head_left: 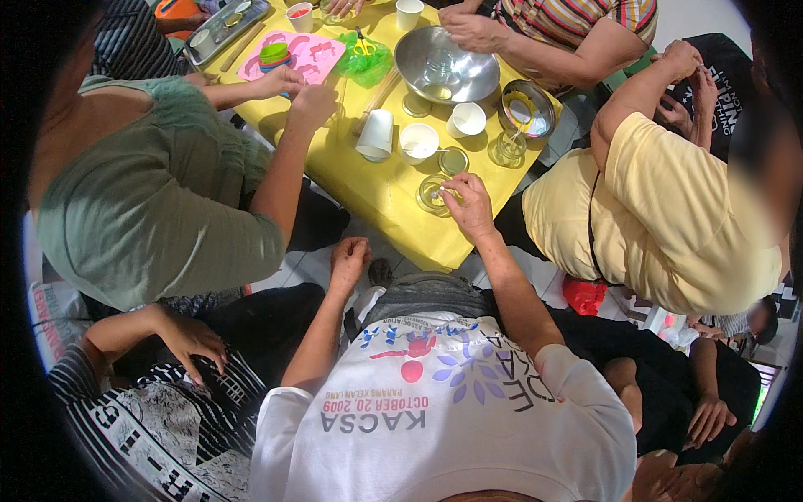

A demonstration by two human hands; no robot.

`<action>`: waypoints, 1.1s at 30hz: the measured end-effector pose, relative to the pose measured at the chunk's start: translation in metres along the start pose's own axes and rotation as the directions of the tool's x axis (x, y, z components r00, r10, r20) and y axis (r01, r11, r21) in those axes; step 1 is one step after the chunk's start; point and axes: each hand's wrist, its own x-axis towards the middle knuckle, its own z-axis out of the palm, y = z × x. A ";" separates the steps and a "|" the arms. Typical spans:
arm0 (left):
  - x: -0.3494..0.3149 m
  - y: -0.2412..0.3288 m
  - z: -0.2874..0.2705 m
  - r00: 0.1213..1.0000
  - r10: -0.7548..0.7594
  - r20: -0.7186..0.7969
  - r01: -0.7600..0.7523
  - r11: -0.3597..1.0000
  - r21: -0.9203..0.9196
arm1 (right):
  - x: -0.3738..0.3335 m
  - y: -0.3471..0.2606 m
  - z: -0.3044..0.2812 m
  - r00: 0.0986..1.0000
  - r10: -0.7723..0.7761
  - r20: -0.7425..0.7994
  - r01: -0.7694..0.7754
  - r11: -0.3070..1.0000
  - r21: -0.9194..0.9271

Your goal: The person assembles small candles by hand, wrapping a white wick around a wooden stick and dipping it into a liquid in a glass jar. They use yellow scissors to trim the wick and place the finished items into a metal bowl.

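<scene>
My right hand [470,207] reaches over the near edge of the table, its fingertips pinched together at the rim of a small clear glass jar [426,201]. Something tiny and pale shows at those fingertips, too small to name. My left hand [349,263] hangs in the air off the table edge, fingers curled in a pinch; what they hold, if anything, does not show. Just beyond the jar lies a round gold lid [453,161]. Farther back are a white paper cup [418,142] with pale contents, another upright white cup [466,120] and a tipped white cup [375,136].
A yellow cloth [368,197] covers the table. On it are a steel bowl [410,63] with glass inside, a second glass jar [507,151], a dark-rimmed pan [539,109], a pink mould [314,52], a green bag [372,67] and scissors [363,43]. People crowd both sides.
</scene>
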 end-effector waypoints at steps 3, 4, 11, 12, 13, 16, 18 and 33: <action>0.002 -0.006 -0.001 1.000 0.023 -0.006 -0.023 1.000 0.006 | -0.002 0.001 0.001 1.000 0.011 0.011 -0.011 1.000 0.016; 0.002 -0.006 0.000 1.000 0.018 -0.002 -0.018 1.000 0.004 | -0.002 0.001 0.001 1.000 0.009 0.010 -0.010 1.000 0.015; 0.002 0.000 0.000 1.000 -0.011 0.009 0.011 1.000 0.009 | -0.005 0.002 0.003 1.000 0.007 -0.003 -0.007 1.000 -0.005; 0.002 0.002 0.000 1.000 -0.029 0.005 0.029 0.999 0.019 | -0.005 0.003 0.004 1.000 0.008 -0.007 -0.008 1.000 -0.013; 0.003 0.000 -0.002 1.000 -0.014 0.014 0.014 1.000 0.016 | -0.005 0.001 0.004 1.000 0.013 -0.007 -0.013 1.000 -0.011; 0.007 -0.006 -0.004 0.999 0.013 0.031 -0.013 1.000 0.009 | -0.005 -0.001 0.005 1.000 0.026 -0.007 -0.026 1.000 -0.003; 0.007 -0.005 -0.002 1.000 0.008 0.030 -0.008 1.000 0.008 | -0.005 0.001 0.006 0.999 0.033 -0.006 -0.033 0.999 0.003; 0.006 -0.007 -0.001 0.999 0.038 0.020 -0.038 0.999 -0.014 | -0.005 0.003 0.008 0.999 0.031 -0.006 -0.031 0.999 0.018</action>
